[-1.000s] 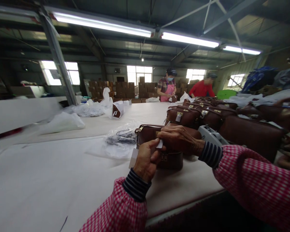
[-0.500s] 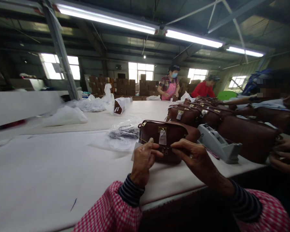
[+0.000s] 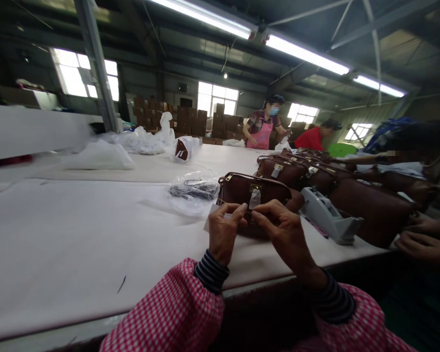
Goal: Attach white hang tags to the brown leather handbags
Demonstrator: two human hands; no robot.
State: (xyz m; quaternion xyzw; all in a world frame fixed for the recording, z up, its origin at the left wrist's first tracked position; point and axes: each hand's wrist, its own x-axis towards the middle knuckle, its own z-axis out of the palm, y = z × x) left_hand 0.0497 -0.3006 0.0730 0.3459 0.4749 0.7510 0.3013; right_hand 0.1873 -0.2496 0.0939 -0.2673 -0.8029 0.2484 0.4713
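Note:
A dark brown handbag (image 3: 269, 193) stands upright on the table in front of me, with a gold clasp plate and a pale wrapped tab (image 3: 254, 199) hanging from it. Both hands meet low on its front, just under the tab. My left hand (image 3: 225, 230) has thumb and index finger pinched together at the left. From the right, my right hand (image 3: 284, 232) pinches close beside it, fingertips almost touching the left ones. Small zip pulls (image 3: 253, 220) show between the hands. Whatever sits in either pinch is too small or hidden to make out.
A grey tape dispenser (image 3: 328, 217) stands right of the bag, before rows of brown handbags (image 3: 370, 208). Left of it lies a clear plastic bag (image 3: 194, 188) with something dark inside. A co-worker's hands (image 3: 423, 239) are at the right edge; two people work across the table.
My hands have come together in front of the bag; the right moved left and the left thumb has closed down into a pinch. The view has shifted slightly.

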